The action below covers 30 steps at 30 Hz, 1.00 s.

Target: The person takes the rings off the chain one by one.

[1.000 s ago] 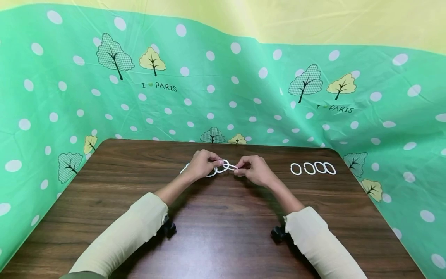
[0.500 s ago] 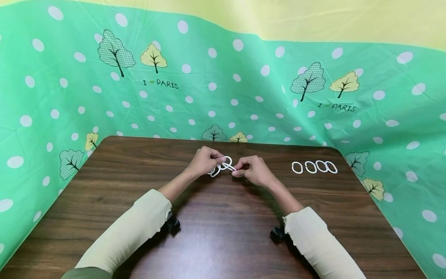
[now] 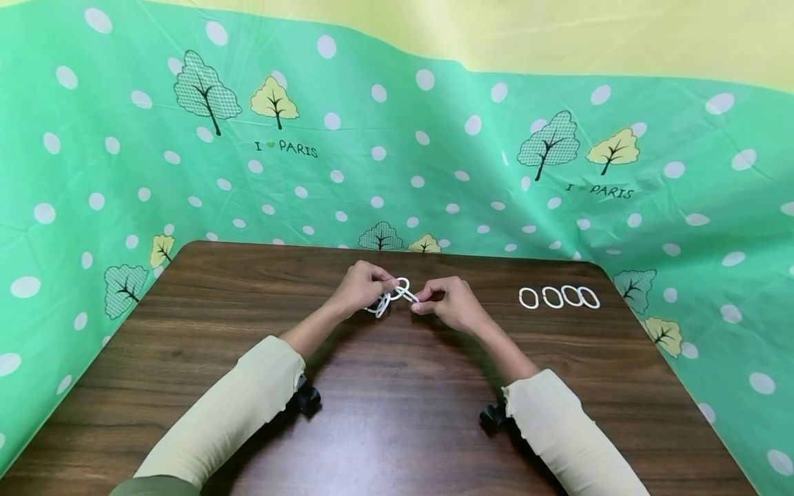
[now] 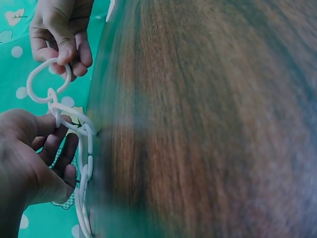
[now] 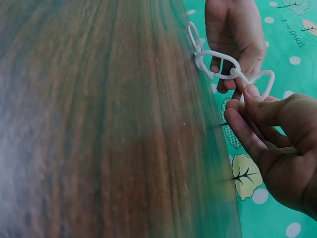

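A chain of white oval plastic links [image 4: 79, 206] runs between the two hands above the far middle of the table. With thumb and fingertips, the left hand [image 3: 362, 288] pinches a link near the chain's end; several joined links dangle below it in the left wrist view. The right hand [image 3: 451, 302] pinches the end link [image 5: 272, 83] between thumb and forefinger. That end link passes through a neighbouring link close to the left fingertips. In the head view, the left hand partly covers the hanging links.
Several loose white oval links [image 3: 522, 298] lie in a row on the right of the dark wooden table [image 3: 397, 399], the rightmost ones overlapping. A green dotted cloth [image 3: 434, 162] hangs behind the table and at its sides. Each forearm carries a black wrist camera [image 3: 308, 399].
The left hand has shifted slightly right, closer to the right hand. The chain's trailing links have been drawn from the left and now hang bunched below the left hand.
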Tool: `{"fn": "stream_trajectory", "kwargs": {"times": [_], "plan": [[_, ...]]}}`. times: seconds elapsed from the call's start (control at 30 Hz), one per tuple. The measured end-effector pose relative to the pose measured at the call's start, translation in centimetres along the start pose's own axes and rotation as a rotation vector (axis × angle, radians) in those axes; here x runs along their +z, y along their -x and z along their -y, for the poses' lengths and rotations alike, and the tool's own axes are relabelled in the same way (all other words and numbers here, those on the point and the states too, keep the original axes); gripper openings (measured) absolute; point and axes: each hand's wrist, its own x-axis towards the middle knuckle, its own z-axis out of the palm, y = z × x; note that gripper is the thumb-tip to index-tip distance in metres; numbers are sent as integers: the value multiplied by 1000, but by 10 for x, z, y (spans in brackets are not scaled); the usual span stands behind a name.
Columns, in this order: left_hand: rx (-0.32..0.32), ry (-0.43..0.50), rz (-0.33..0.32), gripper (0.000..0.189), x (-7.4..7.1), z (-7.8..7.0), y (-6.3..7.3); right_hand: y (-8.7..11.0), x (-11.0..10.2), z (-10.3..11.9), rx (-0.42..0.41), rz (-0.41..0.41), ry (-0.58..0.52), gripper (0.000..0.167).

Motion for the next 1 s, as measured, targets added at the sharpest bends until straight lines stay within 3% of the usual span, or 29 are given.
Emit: {"fn": "stream_trajectory", "kwargs": {"times": [0.63,1.0], "plan": [[-23,-18,26,16,3,-3,-2,3,0,0,-5,-23,-37,13],[2,-107,49,21,0,-7,-8,10,-10,-5,60,-57,-89,6]]}}
